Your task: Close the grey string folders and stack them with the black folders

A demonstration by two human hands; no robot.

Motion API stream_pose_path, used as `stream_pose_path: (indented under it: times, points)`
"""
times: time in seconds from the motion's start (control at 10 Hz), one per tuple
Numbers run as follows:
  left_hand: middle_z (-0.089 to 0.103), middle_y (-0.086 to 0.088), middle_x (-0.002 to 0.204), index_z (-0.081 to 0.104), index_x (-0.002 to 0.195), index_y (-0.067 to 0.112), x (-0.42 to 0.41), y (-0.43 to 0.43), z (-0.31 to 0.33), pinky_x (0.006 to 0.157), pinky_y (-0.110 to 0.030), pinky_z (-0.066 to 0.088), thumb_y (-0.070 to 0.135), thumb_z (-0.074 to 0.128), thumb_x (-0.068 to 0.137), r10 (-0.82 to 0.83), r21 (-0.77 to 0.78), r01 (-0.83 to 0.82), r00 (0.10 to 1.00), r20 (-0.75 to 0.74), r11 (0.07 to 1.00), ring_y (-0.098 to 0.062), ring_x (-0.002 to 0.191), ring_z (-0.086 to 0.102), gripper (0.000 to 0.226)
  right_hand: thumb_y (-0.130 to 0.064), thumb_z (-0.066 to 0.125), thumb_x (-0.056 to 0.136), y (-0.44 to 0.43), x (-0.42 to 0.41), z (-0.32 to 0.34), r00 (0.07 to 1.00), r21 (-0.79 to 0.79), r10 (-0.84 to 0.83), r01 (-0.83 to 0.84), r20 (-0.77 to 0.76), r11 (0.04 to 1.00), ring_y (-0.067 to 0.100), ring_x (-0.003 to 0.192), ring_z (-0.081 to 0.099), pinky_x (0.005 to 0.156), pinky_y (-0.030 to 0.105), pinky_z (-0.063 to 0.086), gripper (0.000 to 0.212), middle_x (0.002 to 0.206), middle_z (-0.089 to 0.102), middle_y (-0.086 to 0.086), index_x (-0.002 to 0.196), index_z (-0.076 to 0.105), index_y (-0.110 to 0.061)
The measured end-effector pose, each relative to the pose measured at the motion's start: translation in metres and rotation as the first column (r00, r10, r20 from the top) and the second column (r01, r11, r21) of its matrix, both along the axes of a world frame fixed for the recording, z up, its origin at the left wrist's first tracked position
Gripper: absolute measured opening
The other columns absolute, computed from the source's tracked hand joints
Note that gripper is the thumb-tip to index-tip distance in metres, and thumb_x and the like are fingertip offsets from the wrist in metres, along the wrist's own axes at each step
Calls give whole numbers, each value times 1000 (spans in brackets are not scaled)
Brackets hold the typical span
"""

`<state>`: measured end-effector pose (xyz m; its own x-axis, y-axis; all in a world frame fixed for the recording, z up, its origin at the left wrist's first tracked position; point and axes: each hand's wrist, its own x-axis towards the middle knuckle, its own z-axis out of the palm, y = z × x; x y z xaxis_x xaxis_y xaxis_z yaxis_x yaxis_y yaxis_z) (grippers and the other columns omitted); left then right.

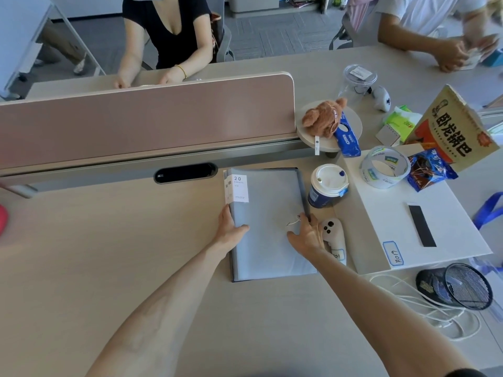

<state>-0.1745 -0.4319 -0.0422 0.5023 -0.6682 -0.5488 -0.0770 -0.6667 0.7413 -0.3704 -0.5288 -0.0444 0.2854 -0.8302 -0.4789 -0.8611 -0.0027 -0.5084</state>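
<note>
— Pale wood tabletop, long, with a pinkish divider panel along its far side. See the folders?

— Yes. One grey string folder lies flat just right of the middle, closed, on top of a black folder whose dark edge peeks out along the right and near sides. A white "20 pockets" label sits at its far-left corner.

— And the hands?

— Left hand is flat on the folder's left edge, thumb on the cover, fingers spread apart, gripping nothing. Right hand is at the right edge, fingertips pinched together on the string near the clasp.

— What's around it?

— To the right, a big white board with a black strip on it. Farther off, a yellow snack box and a tape roll. A coffee cup with a white lid stands just beside the folder's far-right corner. A white controller lies next to the right hand, touching it or nearly; I can't tell which. A brown plush toy rests on a round stand beyond.
</note>
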Motion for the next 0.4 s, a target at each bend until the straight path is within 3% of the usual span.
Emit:
stream_pose_path:
  times: [0.2, 0.3, 0.4]
  points:
    - [53, -2, 123, 46, 121, 27, -4, 1, 12, 95, -44, 53, 37, 63, 63, 37, -23, -38, 998, -51, 999, -18, 113, 57, 61, -27, 59, 80, -3, -3, 3, 1000, -22, 12, -11, 19, 1000, 35, 136, 27, 111, 47, 32, 56, 148, 28, 11, 132, 41, -16]
    - [51, -3, 127, 47, 126, 23, -6, 5, 25, 102, -46, 47, 42, 53, 72, 30, -45, -32, 999, -45, 998, -21, 121, 52, 57, -22, 59, 84, -1, -3, 5, 998, -134, 69, -67, 8, 989, 35, 135, 30, 111, 44, 33, 54, 147, 33, 15, 133, 42, -10]
    - [49, 4, 130, 46, 129, 14, -5, 15, 42, 105, -31, 35, 29, 43, 93, 6, -70, -8, 1000, -25, 997, -17, 128, 45, 39, -14, 56, 87, 3, 3, 11, 992, -225, 121, -112, 27, 968, 35, 129, 38, 104, 42, 38, 43, 140, 43, 17, 128, 49, -5]
